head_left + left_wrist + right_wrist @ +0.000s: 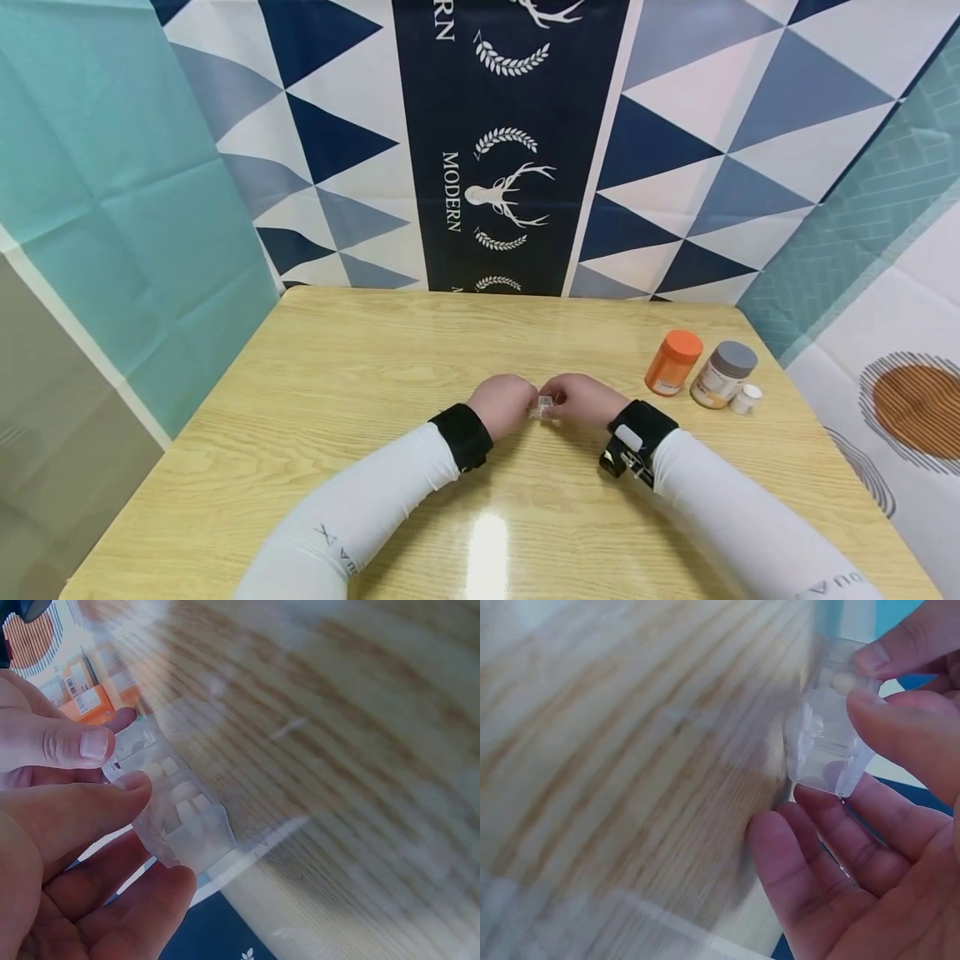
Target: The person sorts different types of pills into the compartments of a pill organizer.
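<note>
A small clear plastic pill case [544,403] is held between both hands, close above the wooden table. White tablets [184,796] show through its see-through wall in the left wrist view. My left hand [501,404] pinches one end of the case [199,836] between thumb and fingers. At the other end my right hand [585,400] pinches it, thumb on the near side. The right wrist view shows a flared clear end [826,750] by the right thumb. Whether the lid is raised or down, I cannot tell.
On the table's [360,358] right side stand an orange bottle [673,363], a grey-lidded jar [723,375] and a small white bottle [746,399], close together. Patterned cloth [495,167] hangs behind the table's back edge, with more cloth at both sides.
</note>
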Available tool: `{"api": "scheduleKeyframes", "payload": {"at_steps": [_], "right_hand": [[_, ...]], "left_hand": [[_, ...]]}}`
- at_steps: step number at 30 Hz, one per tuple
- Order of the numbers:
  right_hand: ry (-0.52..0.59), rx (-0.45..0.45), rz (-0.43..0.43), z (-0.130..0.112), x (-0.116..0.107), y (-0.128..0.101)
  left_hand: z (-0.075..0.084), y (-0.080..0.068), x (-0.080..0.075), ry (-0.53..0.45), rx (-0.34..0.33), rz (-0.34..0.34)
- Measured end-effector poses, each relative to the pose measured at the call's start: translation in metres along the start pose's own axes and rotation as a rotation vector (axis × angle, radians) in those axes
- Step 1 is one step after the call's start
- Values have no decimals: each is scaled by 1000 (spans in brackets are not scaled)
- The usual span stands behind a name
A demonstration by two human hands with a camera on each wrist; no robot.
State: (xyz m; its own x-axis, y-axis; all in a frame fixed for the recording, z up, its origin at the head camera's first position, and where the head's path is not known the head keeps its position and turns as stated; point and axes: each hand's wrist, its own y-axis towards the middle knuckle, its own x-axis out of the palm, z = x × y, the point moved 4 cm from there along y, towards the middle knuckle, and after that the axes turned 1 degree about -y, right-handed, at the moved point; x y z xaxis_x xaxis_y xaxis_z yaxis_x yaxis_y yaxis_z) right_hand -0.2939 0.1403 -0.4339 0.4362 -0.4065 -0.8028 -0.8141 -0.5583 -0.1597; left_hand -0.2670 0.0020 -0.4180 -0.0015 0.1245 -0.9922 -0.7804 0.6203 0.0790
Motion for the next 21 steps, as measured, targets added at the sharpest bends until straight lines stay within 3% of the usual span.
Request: {"api": "scheduleKeyframes", "payload": {"at_steps": [10,17,21], "right_hand": [[-5,-38,31,1,2,-4],[-37,-56,58,1,8,-7],[-80,-20,62,-2,7,-13]], "left_hand": [[5,-2,-2,11,0,1],[2,-5,-3,-89,-40,-59],[1,-12,-6,-43,-44,-40]]}}
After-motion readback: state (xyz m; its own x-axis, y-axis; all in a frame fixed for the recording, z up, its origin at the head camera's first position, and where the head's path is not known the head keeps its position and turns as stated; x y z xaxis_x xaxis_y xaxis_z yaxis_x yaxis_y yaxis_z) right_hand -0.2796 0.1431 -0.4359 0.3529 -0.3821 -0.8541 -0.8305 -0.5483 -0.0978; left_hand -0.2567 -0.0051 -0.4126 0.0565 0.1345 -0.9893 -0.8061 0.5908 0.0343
